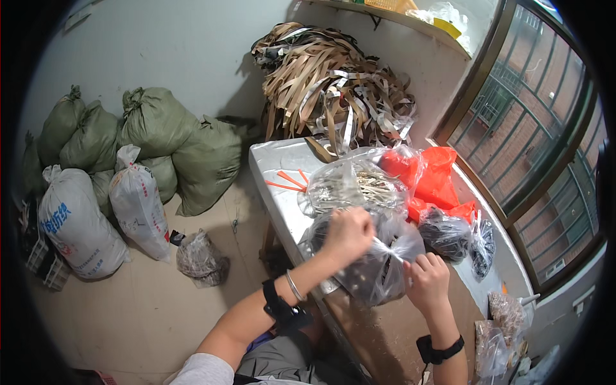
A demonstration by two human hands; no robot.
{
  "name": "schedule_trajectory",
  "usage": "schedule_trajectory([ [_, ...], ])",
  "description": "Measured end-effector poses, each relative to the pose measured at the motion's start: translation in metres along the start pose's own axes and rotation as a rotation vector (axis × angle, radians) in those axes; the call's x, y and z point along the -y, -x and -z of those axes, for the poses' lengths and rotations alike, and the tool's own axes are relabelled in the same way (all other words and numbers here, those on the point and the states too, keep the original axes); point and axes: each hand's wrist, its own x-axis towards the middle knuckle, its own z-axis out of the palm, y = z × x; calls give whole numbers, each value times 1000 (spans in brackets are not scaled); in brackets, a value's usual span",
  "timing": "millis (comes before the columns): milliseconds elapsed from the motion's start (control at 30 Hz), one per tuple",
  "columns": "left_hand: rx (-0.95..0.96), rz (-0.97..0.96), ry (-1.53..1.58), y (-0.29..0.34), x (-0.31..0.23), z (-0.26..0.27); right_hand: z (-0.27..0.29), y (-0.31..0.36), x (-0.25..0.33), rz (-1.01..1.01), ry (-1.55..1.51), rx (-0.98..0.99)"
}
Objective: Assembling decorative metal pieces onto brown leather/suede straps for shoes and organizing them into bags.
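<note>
Left hand [351, 234] and right hand [428, 281] are being used to grip the clear bag [375, 280] on the desk [273, 160], its bunched top being stretched from side to side between them.

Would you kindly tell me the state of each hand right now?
Left hand: closed, slightly blurred, holding the gathered top of the clear plastic bag.
Right hand: closed, pinching the same bag's top.

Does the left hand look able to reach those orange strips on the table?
Probably yes: the orange strips lie mostly uncovered on the table near the left hand, though it seems busy with the nearest clear bag.
</note>
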Motion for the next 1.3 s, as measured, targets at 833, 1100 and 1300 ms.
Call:
schedule_trajectory([
  [833,314,70,458,13,-1,18,-53,-11,2,-992,-1833,241],
  [1100,632,237,745,14,0,-9,-31,-17,-6,-859,-1508,206],
  [1300,577,169,701,19,3,-12,-44,-17,13,-249,-444,-150],
])
